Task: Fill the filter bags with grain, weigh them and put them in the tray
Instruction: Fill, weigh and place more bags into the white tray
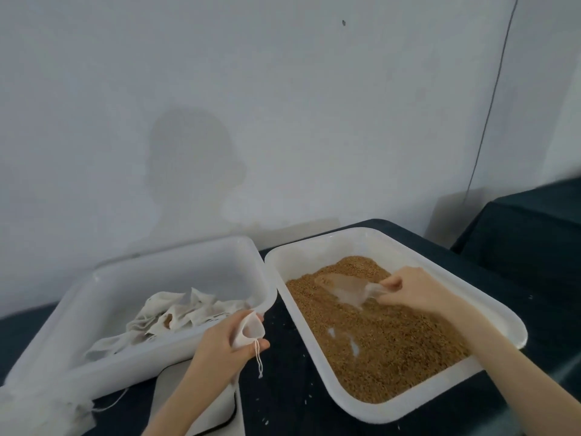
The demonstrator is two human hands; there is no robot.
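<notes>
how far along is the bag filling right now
Done: several filled filter bags lie in the left tray. In hand: the left hand holds an open bag, apparently empty, while the right hand holds a clear scoop in the grain. Left: filling, weighing on the scale, then traying.

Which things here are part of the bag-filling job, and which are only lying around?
Job: filter bag in left hand; scoop in right hand; grain tray; tray of bags; scale.
Lying about: wall cable; spilled grains.
</notes>
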